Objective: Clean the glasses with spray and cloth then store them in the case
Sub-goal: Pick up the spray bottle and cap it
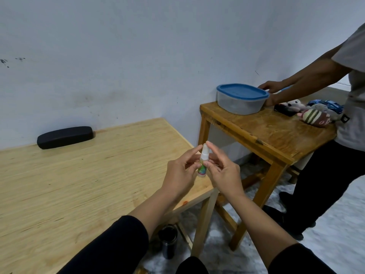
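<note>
A small clear spray bottle (262, 162) with a white cap and a green label is held upright above the right edge of the light wooden table (83, 184). My left hand (180, 173) grips its body from the left. My right hand (222, 171) pinches its neck and cap from the right. A black glasses case (65, 137) lies shut at the back of the table, against the wall. No glasses and no cloth are in view.
A darker wooden table (266, 131) stands to the right with a blue-lidded plastic container (242, 98) and several soft toys (314, 113). Another person (335, 115) stands there, hands at the container. A dark cylinder (167, 241) stands on the floor under my table.
</note>
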